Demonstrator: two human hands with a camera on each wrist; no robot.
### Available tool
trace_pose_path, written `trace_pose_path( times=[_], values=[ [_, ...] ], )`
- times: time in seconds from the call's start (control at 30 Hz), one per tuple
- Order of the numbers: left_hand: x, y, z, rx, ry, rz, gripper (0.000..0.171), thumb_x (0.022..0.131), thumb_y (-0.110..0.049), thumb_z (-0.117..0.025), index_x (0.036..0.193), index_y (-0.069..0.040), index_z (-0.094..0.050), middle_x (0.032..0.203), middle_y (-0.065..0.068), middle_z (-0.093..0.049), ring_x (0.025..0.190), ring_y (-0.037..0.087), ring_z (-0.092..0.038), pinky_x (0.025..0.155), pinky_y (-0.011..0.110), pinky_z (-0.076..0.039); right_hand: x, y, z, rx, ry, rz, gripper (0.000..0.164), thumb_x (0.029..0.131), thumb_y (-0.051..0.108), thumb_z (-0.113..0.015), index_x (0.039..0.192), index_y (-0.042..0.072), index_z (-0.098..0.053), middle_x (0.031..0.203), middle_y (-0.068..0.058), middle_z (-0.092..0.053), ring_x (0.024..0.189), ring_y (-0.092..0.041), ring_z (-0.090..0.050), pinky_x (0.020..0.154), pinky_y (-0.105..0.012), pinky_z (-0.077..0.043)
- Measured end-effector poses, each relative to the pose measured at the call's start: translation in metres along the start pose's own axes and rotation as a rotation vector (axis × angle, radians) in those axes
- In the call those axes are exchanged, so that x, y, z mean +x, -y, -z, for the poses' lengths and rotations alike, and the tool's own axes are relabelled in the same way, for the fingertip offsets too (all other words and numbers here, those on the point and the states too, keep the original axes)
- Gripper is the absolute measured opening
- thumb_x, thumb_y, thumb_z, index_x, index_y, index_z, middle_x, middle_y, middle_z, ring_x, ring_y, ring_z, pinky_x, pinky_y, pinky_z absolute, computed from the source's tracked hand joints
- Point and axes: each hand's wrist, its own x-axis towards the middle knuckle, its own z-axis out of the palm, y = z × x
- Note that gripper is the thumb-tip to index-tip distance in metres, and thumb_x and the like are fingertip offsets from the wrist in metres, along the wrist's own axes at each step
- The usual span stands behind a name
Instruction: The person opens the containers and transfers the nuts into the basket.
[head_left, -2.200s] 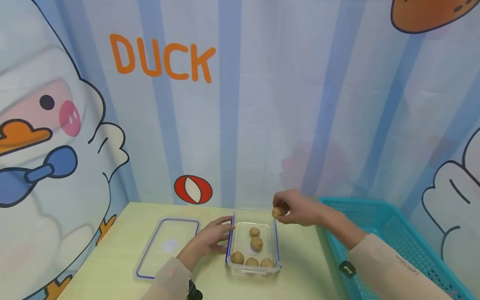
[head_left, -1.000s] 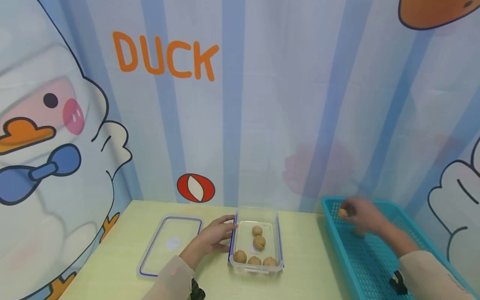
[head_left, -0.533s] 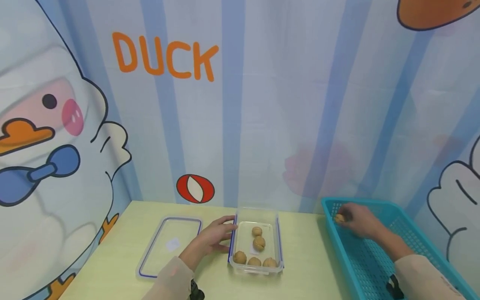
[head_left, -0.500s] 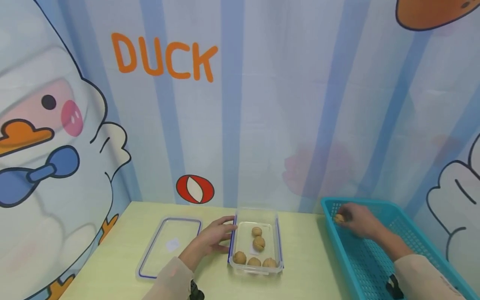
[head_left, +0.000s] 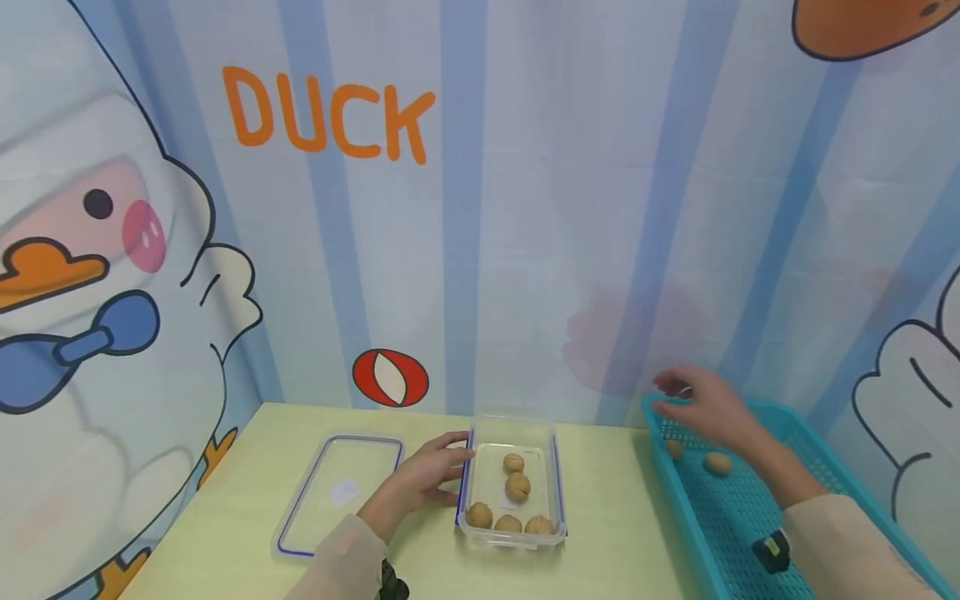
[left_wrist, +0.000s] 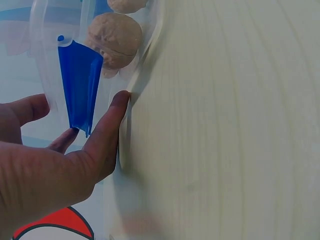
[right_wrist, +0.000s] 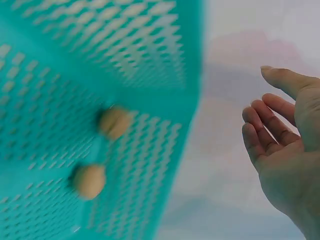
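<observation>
My left hand (head_left: 422,481) rests against the left side of a clear plastic food container (head_left: 536,433), its fingers extended. In the left wrist view, fingertips touch the container's wall around a hanging blue side latch (left_wrist: 80,85). Inside the container, a walnut (head_left: 517,486) and several others lie on the bottom, some along the near wall. Above the far left rim of a turquoise basket (head_left: 772,410) is my right hand (head_left: 712,407), holding nothing, its fingers loosely bent and spread. Two walnuts lie on the basket floor: one walnut (head_left: 717,463) below the hand, another walnut (head_left: 675,449) near the left wall.
A clear lid with a blue seal (head_left: 339,492) lies flat on the pale wooden table (head_left: 600,533), left of the container. Behind the table hangs a striped cloth backdrop (head_left: 525,208) with cartoon prints. The basket stands at the right.
My right hand carried a walnut from beside the container into the basket, let go of it near the left wall, and has risen above the rim. My left hand stays at the container.
</observation>
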Motion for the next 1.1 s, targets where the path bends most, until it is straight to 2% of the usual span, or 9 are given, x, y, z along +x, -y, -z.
trace_pose_path(
  times=[0.1, 0.23, 0.37, 0.5, 0.67, 0.8, 1.1],
  values=[
    [0.000, 0.000, -0.001, 0.003, 0.003, -0.001, 0.061, 0.107, -0.025, -0.062, 0.162, -0.010, -0.040, 0.148, 0.024, -0.057, 0.135, 0.043, -0.056, 0.081, 0.044, -0.062, 0.010, 0.026, -0.003, -0.018, -0.004, 0.070, 0.036, 0.096, 0.018, -0.081, 0.126, 0.000, -0.070, 0.117, -0.015, -0.072, 0.106, -0.033, -0.069, 0.092, -0.053, -0.057],
    [-0.002, -0.002, -0.001, 0.004, 0.002, -0.001, 0.061, 0.107, -0.025, -0.062, 0.162, -0.010, -0.040, 0.147, 0.024, -0.058, 0.134, 0.042, -0.057, 0.077, 0.042, -0.062, 0.024, 0.058, -0.017, 0.001, 0.007, 0.160, 0.035, 0.093, 0.017, -0.084, 0.123, 0.002, -0.072, 0.114, -0.009, -0.073, 0.103, -0.028, -0.070, 0.089, -0.048, -0.059],
    [0.000, -0.001, -0.001, -0.005, 0.015, -0.013, 0.062, 0.107, -0.025, -0.062, 0.163, -0.009, -0.039, 0.147, 0.025, -0.058, 0.133, 0.041, -0.059, 0.075, 0.041, -0.062, 0.036, 0.086, -0.035, 0.042, 0.033, 0.202, 0.035, 0.093, 0.017, -0.084, 0.123, 0.005, -0.072, 0.113, -0.004, -0.071, 0.102, -0.022, -0.068, 0.090, -0.045, -0.058],
    [0.001, 0.000, -0.001, -0.009, 0.026, -0.016, 0.063, 0.107, -0.025, -0.062, 0.163, -0.009, -0.038, 0.147, 0.025, -0.059, 0.133, 0.040, -0.060, 0.073, 0.039, -0.061, 0.046, 0.105, -0.056, 0.068, 0.081, 0.230, 0.035, 0.093, 0.018, -0.084, 0.123, 0.004, -0.072, 0.112, -0.003, -0.071, 0.102, -0.022, -0.068, 0.091, -0.043, -0.058],
    [0.001, 0.000, 0.000, -0.012, 0.021, -0.010, 0.061, 0.108, -0.024, -0.061, 0.163, -0.009, -0.039, 0.146, 0.025, -0.059, 0.132, 0.040, -0.060, 0.072, 0.039, -0.061, 0.055, 0.116, -0.087, 0.110, 0.167, 0.250, 0.034, 0.094, 0.018, -0.082, 0.122, 0.003, -0.072, 0.109, -0.003, -0.072, 0.101, -0.026, -0.070, 0.090, -0.040, -0.058],
    [0.001, 0.001, 0.000, -0.007, 0.016, -0.013, 0.059, 0.108, -0.024, -0.059, 0.162, -0.010, -0.040, 0.147, 0.025, -0.058, 0.134, 0.042, -0.058, 0.075, 0.041, -0.062, 0.058, 0.116, -0.112, 0.106, 0.216, 0.266, 0.033, 0.096, 0.018, -0.081, 0.122, 0.002, -0.071, 0.110, -0.009, -0.071, 0.101, -0.028, -0.069, 0.090, -0.039, -0.057],
    [0.000, 0.001, 0.001, -0.003, 0.024, -0.020, 0.060, 0.108, -0.025, -0.060, 0.162, -0.009, -0.040, 0.148, 0.026, -0.058, 0.134, 0.043, -0.058, 0.079, 0.044, -0.062, 0.067, 0.110, -0.154, 0.072, 0.280, 0.210, 0.026, 0.092, 0.011, -0.082, 0.114, 0.001, -0.073, 0.108, -0.012, -0.071, 0.097, -0.026, -0.070, 0.088, -0.042, -0.059]
  ],
)
